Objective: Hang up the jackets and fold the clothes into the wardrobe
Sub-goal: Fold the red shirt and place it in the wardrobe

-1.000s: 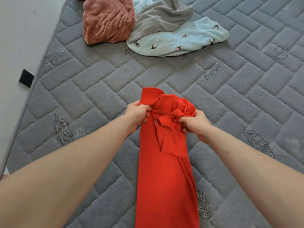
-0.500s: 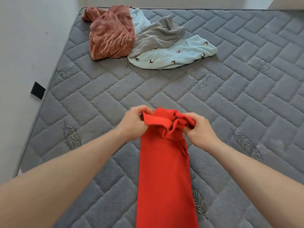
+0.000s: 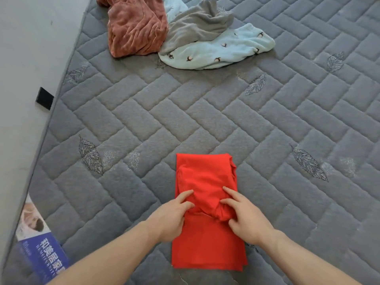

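**Red garment folded over on the mattress**

Half a second ago I saw both hands pinching the bunched top of the red garment (image 3: 205, 206); now it lies doubled over, flat on the grey quilted mattress (image 3: 185, 120). Left hand (image 3: 172, 217) and right hand (image 3: 244, 217) press its folded edge, fingers loosely spread. Beyond: a rust, grey and pale-blue clothes pile (image 3: 185, 31); wall (image 3: 30, 58) at left.

Folded garment (image 3: 207, 210) on mattress (image 3: 144, 124)
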A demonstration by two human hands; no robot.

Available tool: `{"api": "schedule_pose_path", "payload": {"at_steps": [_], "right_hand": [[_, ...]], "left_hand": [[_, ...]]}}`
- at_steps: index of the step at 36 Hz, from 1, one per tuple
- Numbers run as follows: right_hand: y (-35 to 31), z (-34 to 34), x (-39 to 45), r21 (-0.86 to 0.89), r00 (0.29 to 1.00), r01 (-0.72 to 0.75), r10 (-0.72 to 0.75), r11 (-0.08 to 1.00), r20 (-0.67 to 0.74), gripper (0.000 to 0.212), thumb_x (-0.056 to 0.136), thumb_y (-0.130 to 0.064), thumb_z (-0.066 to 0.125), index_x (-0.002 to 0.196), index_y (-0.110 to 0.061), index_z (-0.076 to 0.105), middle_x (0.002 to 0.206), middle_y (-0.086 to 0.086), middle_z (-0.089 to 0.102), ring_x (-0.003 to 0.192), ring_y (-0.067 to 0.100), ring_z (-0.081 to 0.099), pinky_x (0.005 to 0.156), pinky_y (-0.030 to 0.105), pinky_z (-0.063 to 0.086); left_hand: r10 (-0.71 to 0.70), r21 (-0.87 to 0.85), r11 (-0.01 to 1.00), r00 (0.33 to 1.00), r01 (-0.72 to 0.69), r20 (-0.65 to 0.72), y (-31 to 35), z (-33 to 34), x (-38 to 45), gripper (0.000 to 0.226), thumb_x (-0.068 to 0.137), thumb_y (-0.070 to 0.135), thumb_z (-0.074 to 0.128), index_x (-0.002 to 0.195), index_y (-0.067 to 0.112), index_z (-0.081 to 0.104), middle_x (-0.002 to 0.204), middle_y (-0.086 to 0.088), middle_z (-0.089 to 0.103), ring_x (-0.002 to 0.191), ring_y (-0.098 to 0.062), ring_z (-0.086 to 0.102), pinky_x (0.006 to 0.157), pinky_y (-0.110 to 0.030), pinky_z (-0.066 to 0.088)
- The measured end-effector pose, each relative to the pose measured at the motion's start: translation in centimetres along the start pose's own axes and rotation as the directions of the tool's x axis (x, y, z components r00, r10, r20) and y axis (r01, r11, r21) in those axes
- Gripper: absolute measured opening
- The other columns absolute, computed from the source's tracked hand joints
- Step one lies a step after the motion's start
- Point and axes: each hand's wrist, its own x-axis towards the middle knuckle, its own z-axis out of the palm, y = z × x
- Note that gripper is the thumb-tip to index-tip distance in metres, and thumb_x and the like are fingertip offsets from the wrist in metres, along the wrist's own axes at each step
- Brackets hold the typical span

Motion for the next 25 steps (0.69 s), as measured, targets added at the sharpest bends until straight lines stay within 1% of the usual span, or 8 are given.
{"api": "schedule_pose_path", "payload": {"at_steps": [4,7,10,12,14,20,23,25], "right_hand": [[-0.4,0.0,0.3,0.077,0.998,-0.058,0.058,0.995,0.009,0.061,0.076,-0.036,0.058,0.137,-0.031,0.058,0.161,-0.016,0.026,0.152,0.012,0.015,0.124,0.027,0.015],[-0.4,-0.6,1.4,0.178,0.983,-0.060,0.089,0.982,-0.159,0.055,0.070,-0.052,0.051,0.119,-0.034,0.068,0.138,-0.013,0.056,0.144,0.015,0.034,0.122,0.035,0.025],[0.0,-2.1,3.2,0.250,0.932,-0.028,0.116,0.968,-0.344,0.038,0.077,-0.041,0.067,0.114,-0.029,0.067,0.120,-0.012,0.062,0.124,0.014,0.051,0.111,0.031,0.037],[0.0,-3.3,4.7,0.283,0.911,-0.055,0.164,0.958,-0.377,0.045,0.080,-0.031,0.076,0.123,-0.025,0.062,0.123,-0.008,0.058,0.120,0.015,0.052,0.105,0.027,0.038],[-0.1,-4.2,6.3,0.341,0.908,-0.121,0.243,0.932,-0.342,0.065,0.079,-0.029,0.080,0.137,-0.020,0.053,0.134,-0.002,0.053,0.126,0.016,0.049,0.105,0.023,0.034],[-0.6,-5.9,10.4,0.403,0.911,-0.319,0.395,0.858,-0.120,0.107,0.075,-0.032,0.084,0.159,-0.018,0.019,0.159,0.005,0.034,0.144,0.024,0.036,0.118,0.036,0.031],[-0.4,-5.8,11.6,0.366,0.916,-0.359,0.400,0.859,-0.039,0.114,0.073,-0.031,0.086,0.161,-0.021,0.014,0.156,0.005,0.041,0.142,0.024,0.041,0.115,0.034,0.035],[0.0,-5.8,12.0,0.335,0.918,-0.365,0.395,0.869,-0.024,0.111,0.072,-0.030,0.087,0.160,-0.020,0.019,0.153,0.005,0.044,0.140,0.023,0.044,0.114,0.033,0.036]], "left_hand": [[-0.068,0.063,0.996,0.995,0.064,0.074,-0.1,-0.9,0.5,0.063,0.085,0.010,0.047,0.145,0.026,0.048,0.168,0.013,0.009,0.135,-0.020,0.051,0.107,-0.032,0.043],[-0.076,0.025,0.997,0.991,0.079,-0.108,0.3,-2.9,1.4,0.047,0.083,0.029,0.051,0.129,0.032,0.060,0.154,0.018,0.037,0.128,-0.016,0.057,0.105,-0.032,0.045],[-0.140,-0.089,0.989,0.941,0.117,-0.308,0.6,-5.4,3.3,0.037,0.080,0.035,0.054,0.115,0.031,0.064,0.133,0.017,0.053,0.116,-0.016,0.061,0.099,-0.035,0.048],[-0.172,-0.137,0.982,0.918,0.131,-0.357,0.9,-6.9,4.8,0.038,0.081,0.030,0.059,0.118,0.028,0.062,0.130,0.012,0.053,0.111,-0.019,0.062,0.098,-0.038,0.049],[-0.209,-0.170,0.973,0.914,0.158,-0.347,0.9,-8.1,6.5,0.046,0.082,0.025,0.065,0.127,0.024,0.058,0.136,0.007,0.046,0.113,-0.020,0.061,0.101,-0.038,0.048],[-0.319,-0.079,0.948,0.929,0.309,-0.187,0.5,-9.3,10.4,0.085,0.084,0.029,0.068,0.157,0.018,0.025,0.164,-0.001,0.016,0.137,-0.030,0.047,0.112,-0.039,0.040],[-0.346,-0.020,0.938,0.931,0.346,-0.120,-0.1,-8.9,11.4,0.091,0.085,0.029,0.068,0.159,0.019,0.016,0.160,-0.005,0.027,0.138,-0.031,0.046,0.112,-0.042,0.041],[-0.355,0.008,0.934,0.928,0.358,-0.114,-0.4,-8.6,11.5,0.085,0.086,0.029,0.069,0.157,0.018,0.023,0.153,-0.007,0.037,0.135,-0.032,0.048,0.109,-0.044,0.043]]}}
